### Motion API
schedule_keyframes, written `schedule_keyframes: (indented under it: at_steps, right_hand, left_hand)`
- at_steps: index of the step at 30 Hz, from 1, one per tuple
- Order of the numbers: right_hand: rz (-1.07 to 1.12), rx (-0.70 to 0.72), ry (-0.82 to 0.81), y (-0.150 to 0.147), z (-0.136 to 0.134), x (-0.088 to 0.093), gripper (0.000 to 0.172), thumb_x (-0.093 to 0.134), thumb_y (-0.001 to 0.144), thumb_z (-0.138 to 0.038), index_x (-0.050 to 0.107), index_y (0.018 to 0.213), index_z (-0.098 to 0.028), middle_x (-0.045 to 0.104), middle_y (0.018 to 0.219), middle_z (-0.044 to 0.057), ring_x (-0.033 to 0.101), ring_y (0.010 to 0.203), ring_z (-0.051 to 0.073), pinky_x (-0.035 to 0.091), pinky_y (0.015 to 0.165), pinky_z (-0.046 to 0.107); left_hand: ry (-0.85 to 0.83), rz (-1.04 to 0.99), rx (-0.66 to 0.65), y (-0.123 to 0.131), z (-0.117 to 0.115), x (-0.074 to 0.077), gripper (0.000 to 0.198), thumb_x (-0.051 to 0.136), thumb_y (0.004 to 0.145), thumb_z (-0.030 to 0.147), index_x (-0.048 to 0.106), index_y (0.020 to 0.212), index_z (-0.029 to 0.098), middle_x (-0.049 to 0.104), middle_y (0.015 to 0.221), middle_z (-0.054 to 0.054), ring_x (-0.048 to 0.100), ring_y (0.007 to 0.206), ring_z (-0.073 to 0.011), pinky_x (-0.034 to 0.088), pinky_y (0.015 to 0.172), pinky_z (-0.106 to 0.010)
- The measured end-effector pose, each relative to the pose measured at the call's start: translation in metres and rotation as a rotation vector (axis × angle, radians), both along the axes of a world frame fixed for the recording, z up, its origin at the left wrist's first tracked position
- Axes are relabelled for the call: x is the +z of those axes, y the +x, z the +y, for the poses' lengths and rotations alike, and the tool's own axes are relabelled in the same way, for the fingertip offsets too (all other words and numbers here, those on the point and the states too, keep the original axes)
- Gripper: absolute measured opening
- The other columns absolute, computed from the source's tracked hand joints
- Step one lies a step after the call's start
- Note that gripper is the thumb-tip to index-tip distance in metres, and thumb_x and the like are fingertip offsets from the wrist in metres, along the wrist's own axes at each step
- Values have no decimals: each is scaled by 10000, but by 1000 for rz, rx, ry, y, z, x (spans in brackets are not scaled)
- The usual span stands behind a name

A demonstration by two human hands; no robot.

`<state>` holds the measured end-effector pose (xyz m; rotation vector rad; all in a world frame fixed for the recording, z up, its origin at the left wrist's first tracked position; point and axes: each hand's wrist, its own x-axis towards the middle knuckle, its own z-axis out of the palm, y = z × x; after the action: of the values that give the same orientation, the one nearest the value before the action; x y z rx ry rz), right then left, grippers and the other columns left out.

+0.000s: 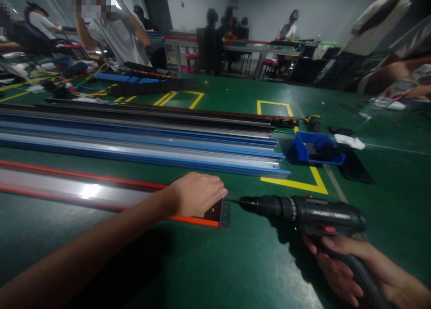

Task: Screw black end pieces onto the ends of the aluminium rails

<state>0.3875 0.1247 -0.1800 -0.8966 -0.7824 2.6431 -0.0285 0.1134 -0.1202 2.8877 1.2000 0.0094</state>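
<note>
My right hand [350,268] is wrapped around the handle of a black cordless drill [323,214], which lies level and points left. Its long thin bit [240,202] reaches the black end cap [225,214] of an orange-edged rail [84,190]; whether it sits in a screw is too small to tell. Over the rail's right end, my left hand [198,194] grips it from above, fingers together and curled over the far edge near the cap. The hand hides part of the rail's end. Its underside and any contact there cannot be seen.
Behind the rail lie several long blue rails [151,149] and black rails [161,116]. A blue bin [318,148] with dark parts stands at right, beside a dark flat phone-like object [355,165] and white tissue [349,141]. Yellow tape [292,183] marks the green table. People are around it.
</note>
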Motion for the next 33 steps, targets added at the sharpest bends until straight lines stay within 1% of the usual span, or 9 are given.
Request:
schedule_keyframes:
  at_steps: [7, 12, 19, 23, 25, 28, 31, 33]
  right_hand:
    - [-41, -27, 8, -4, 1, 6, 290, 650, 910, -468, 689, 929, -181, 489, 511, -55, 397, 333, 85, 499, 388, 251]
    - [-16, 1, 22, -5, 3, 8, 286, 646, 920, -450, 693, 986, -176, 490, 520, -59, 393, 341, 78, 501, 408, 244]
    - [3, 29, 19, -4, 5, 7, 304, 622, 932, -453, 689, 1038, -176, 472, 532, -64, 381, 351, 77, 473, 411, 238]
    - [-1, 27, 15, -5, 6, 11, 310, 612, 938, -462, 680, 1042, -178, 467, 533, -67, 375, 353, 77, 465, 412, 231]
    - [4, 32, 16, -5, 6, 11, 323, 604, 941, -469, 682, 1053, -177, 469, 537, -64, 379, 358, 79, 466, 416, 232]
    - [27, 39, 45, -6, 5, 3, 317, 591, 947, -459, 700, 1069, -187, 461, 526, -65, 363, 343, 78, 444, 405, 230]
    - [125, 30, 73, -5, 3, -13, 283, 608, 921, -459, 727, 1055, -240, 412, 468, -83, 293, 285, 71, 375, 350, 221]
    - [163, 15, 79, -5, 3, -19, 280, 606, 912, -469, 733, 1049, -261, 399, 458, -85, 265, 271, 68, 351, 333, 222]
  left_hand:
    - [-52, -49, 34, 0, -1, 3, 299, 340, 1057, 270, 589, 917, 181, 624, 832, -49, 567, 720, -190, 341, 599, -331]
    - [-27, -8, 6, 0, 0, 3, 264, 356, 1045, 254, 585, 933, 181, 623, 837, -49, 562, 731, -200, 323, 593, -338]
    - [-29, -63, 30, -3, 0, -4, 241, 384, 1043, 268, 590, 947, 187, 629, 853, -46, 575, 743, -194, 351, 614, -331]
    - [-12, -47, 50, -2, 0, -5, 245, 386, 1044, 261, 596, 943, 185, 630, 842, -47, 584, 742, -192, 358, 608, -326]
    - [11, -24, 35, -1, 0, -4, 242, 387, 1041, 255, 597, 947, 182, 630, 838, -49, 586, 747, -199, 350, 596, -326]
    - [47, -3, 9, -1, 0, -4, 220, 401, 1031, 250, 597, 958, 180, 630, 840, -45, 584, 750, -205, 340, 587, -327]
    - [60, -18, 19, -1, 0, -6, 206, 415, 1025, 252, 597, 955, 185, 630, 839, -36, 581, 735, -198, 345, 592, -331]
    - [62, -24, 22, -2, 0, -8, 199, 422, 1023, 252, 598, 957, 187, 632, 844, -33, 583, 737, -196, 349, 595, -333]
